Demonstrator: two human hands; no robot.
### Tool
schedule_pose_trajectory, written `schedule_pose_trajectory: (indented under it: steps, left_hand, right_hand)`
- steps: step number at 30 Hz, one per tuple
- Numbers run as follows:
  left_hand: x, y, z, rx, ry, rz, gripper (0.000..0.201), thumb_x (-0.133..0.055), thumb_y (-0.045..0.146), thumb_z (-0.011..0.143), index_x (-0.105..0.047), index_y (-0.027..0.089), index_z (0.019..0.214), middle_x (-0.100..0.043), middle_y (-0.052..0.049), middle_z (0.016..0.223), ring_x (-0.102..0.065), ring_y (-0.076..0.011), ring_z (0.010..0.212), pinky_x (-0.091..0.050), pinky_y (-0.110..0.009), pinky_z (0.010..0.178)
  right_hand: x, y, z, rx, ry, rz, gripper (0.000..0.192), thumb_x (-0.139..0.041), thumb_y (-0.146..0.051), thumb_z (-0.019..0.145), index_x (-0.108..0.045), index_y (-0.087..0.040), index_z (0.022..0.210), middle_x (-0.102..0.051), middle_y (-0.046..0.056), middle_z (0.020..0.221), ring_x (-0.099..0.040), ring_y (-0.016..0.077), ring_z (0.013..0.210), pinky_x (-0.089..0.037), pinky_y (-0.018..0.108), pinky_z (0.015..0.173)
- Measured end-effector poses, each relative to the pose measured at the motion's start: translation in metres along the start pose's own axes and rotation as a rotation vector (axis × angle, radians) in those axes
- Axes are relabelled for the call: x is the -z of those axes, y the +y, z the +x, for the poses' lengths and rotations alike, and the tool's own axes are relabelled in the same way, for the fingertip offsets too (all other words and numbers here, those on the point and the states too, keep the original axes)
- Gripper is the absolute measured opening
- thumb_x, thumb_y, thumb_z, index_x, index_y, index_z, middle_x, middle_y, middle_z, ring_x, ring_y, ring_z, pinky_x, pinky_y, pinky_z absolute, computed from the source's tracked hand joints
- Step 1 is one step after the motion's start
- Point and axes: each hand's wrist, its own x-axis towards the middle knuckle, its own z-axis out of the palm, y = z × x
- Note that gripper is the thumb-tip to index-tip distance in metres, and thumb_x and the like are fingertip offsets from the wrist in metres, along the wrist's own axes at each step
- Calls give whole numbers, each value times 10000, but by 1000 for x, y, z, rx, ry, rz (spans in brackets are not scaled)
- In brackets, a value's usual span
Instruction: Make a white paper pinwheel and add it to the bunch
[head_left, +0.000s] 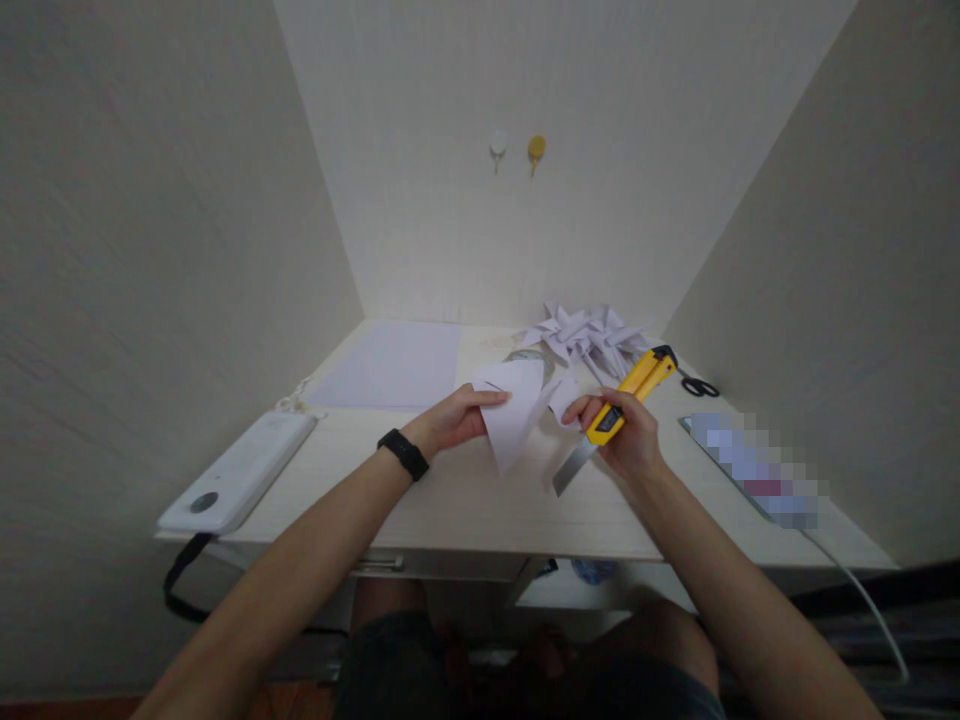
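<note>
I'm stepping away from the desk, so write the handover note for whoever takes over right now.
Left hand: pinches a folded white paper above the table.
Right hand: grips a yellow utility knife, blade out, pointing down-left near the paper's lower edge.
Done: a pile of folded paper pinwheels sits at the back, scissors beside it.
Left: blank sheets lie uncut at back left; whether this piece is cut is unclear.
</note>
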Motion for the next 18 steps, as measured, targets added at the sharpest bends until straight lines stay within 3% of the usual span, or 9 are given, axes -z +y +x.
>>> schedule_pose_trajectory:
  steps: [5, 8, 12, 15, 18]
  left_hand:
    - [-6, -12, 1, -22, -84, 17, 674, -804, 324, 715, -560, 202, 1331, -683, -155, 1190, -677, -283, 1015, -539, -426, 855]
    - [-4, -16, 4, -133, -36, 87, 685, -808, 347, 713, -563, 174, 1329, -664, -164, 1235, -667, -275, 1040, -527, -416, 885]
    - [1, -17, 8, -272, 260, 392, 513, -797, 366, 696, -686, 85, 1111, -697, -171, 1171, -660, -275, 1027, -510, -384, 899]
    - [2, -16, 9, -299, 517, 686, 355, -738, 371, 731, -726, 77, 930, -747, -135, 985, -676, -267, 898, -521, -349, 784]
    - [0, -16, 8, -334, 617, 917, 283, -654, 370, 787, -723, 96, 788, -740, -80, 801, -663, -240, 771, -490, -300, 667]
  right_hand:
    - [2, -1, 0, -26, -3, 26, 452, -518, -448, 765, -655, -198, 415, -621, 113, 512, -608, 219, 617, -467, 342, 676]
    - [4, 0, 2, -42, -13, 15, 445, -552, -476, 751, -652, -207, 410, -600, 99, 477, -610, 235, 628, -473, 351, 692]
    - [7, 1, 4, -66, 18, -12, 409, -556, -441, 755, -690, -201, 452, -659, 101, 535, -648, 257, 708, -479, 364, 779]
    - [8, -1, 4, -124, 35, -1, 388, -535, -434, 752, -753, -181, 555, -762, 132, 787, -668, 288, 924, -464, 369, 891]
    - [6, -5, 3, -211, -31, 38, 399, -516, -442, 756, -787, -171, 646, -766, 138, 1006, -618, 318, 1125, -431, 392, 991]
